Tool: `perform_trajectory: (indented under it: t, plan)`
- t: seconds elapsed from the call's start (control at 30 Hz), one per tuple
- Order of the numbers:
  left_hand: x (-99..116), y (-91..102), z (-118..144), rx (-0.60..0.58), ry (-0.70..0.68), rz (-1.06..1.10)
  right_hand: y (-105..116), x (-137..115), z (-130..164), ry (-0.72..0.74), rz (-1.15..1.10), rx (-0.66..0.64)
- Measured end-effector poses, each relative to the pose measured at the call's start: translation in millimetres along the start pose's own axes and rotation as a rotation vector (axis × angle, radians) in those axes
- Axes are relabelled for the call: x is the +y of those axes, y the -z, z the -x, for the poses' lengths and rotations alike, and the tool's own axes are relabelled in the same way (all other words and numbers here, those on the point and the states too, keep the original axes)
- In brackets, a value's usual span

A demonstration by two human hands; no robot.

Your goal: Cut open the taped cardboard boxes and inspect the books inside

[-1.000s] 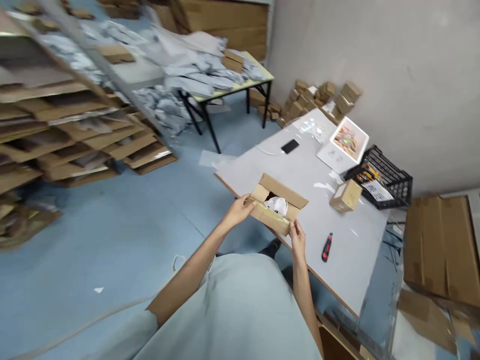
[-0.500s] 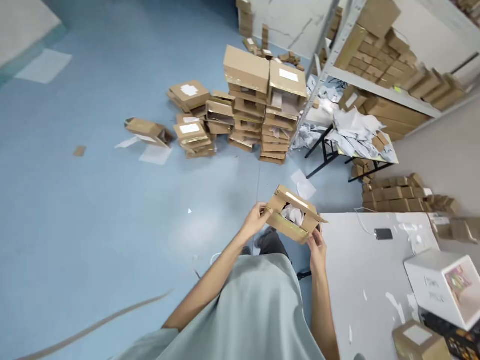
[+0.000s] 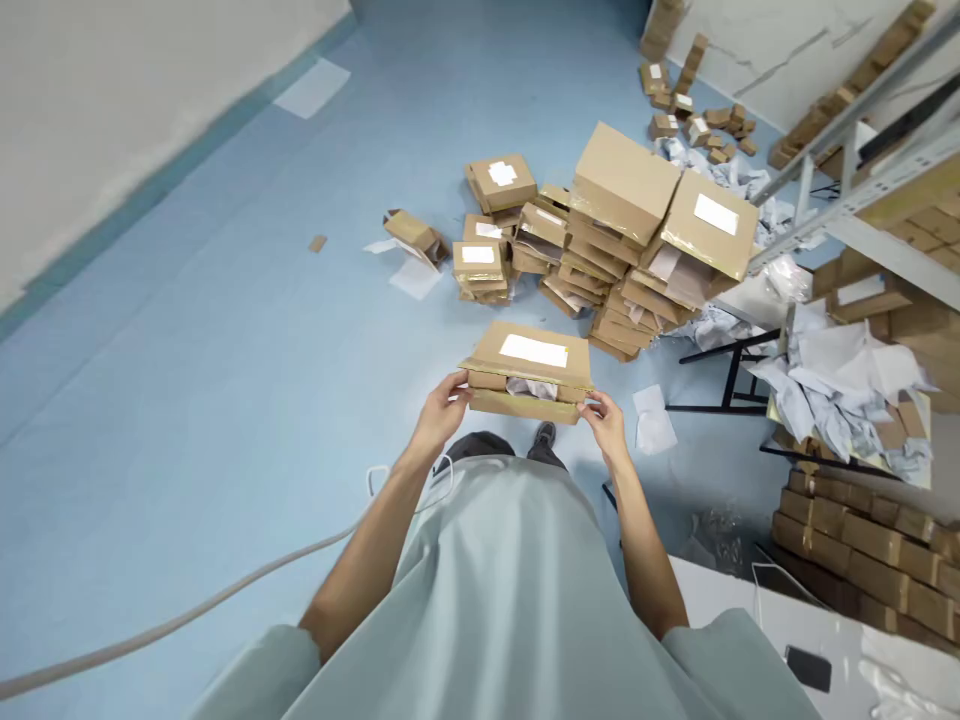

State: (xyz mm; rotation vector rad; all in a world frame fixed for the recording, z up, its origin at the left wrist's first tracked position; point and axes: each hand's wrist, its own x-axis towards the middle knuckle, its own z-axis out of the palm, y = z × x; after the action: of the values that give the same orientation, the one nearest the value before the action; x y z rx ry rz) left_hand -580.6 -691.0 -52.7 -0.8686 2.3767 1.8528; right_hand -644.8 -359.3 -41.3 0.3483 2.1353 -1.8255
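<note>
Floor [image 3: 187, 330]: pale blue, filling most of the head view; a grey cable [image 3: 187, 612] trails across it at lower left, and loose white sheets [image 3: 652, 428] lie near the person's feet.
Shelving rack [image 3: 877, 190]: metal, at the upper right, with flat brown cartons on it.
Box pile [image 3: 630, 240]: many flat cardboard boxes stacked on the floor ahead of the person, several with white labels, the two largest tilted on top; a lower stack [image 3: 487, 240] stands just left of it, and one opened box [image 3: 412, 232] lies apart further left.
Side table [image 3: 840, 400]: black-legged, on the right, heaped with crumpled grey-white wrappers.
Brick stack [image 3: 862, 560]: rows of small brown boxes on the floor at lower right.
White table [image 3: 750, 620]: only a corner shows at bottom right, with a dark phone [image 3: 808, 668] lying on it.
Held box [image 3: 531, 372]: a flat cardboard box carried level in the air in front of the person's chest, above the floor and well apart from the pile; a white label faces up on its lid, and the lid stands slightly ajar along the near side with white wrapping showing in the gap.
Left hand [image 3: 442, 405]: grips the box's left end, fingers curled around the edge.
Right hand [image 3: 607, 425]: grips the box's right near corner, thumb on top.
</note>
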Motion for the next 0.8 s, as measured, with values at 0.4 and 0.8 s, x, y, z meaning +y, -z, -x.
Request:
perform_trajectory:
  t: [0.4, 0.8]
  plan:
    - [4.9, 81.4, -196.1, 0.081, 0.395, 0.414, -163.0, -92.2, -226.9, -0.003, 0.227, -0.269]
    - [-46.9, 130.7, -474.2, 0.124, 0.531, 0.154, -340.0, -88.5, -429.2, -0.091, 0.413, -0.238]
